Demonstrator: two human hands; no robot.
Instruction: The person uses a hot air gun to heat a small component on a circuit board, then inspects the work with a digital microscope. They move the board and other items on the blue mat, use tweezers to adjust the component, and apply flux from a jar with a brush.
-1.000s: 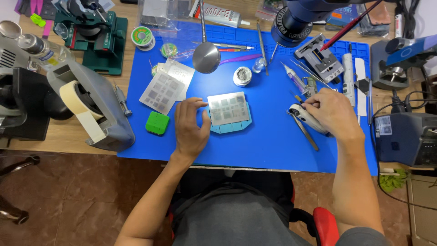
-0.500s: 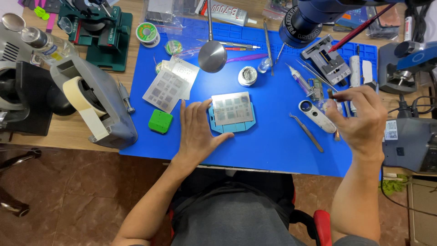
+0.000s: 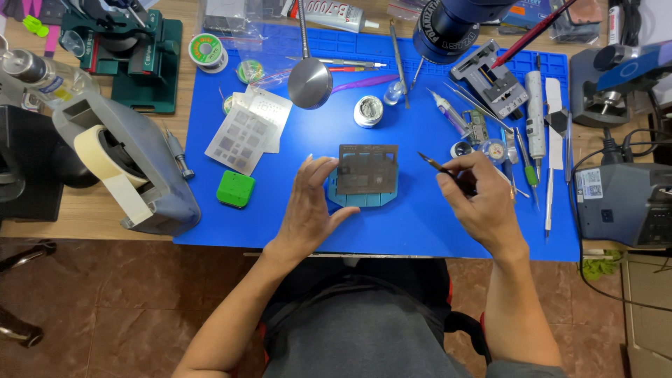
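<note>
Both arms are bare, with no sleeves, and there are no gloves on the left hand (image 3: 308,210) or the right hand (image 3: 483,206). The person wears dark grey clothes.

Left hand (image 3: 308,206) spread flat, right hand (image 3: 479,199) closed in a pinching grip

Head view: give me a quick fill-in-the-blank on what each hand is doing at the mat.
1. The left hand steadies a metal stencil on a light blue ___.
2. The right hand holds pointed ___, tip toward the stencil.
3. Everything sits on a ___ work mat.
4. The small green square block lies to the ___ of the left hand.

Missing: holder; tweezers; blue; left
</note>
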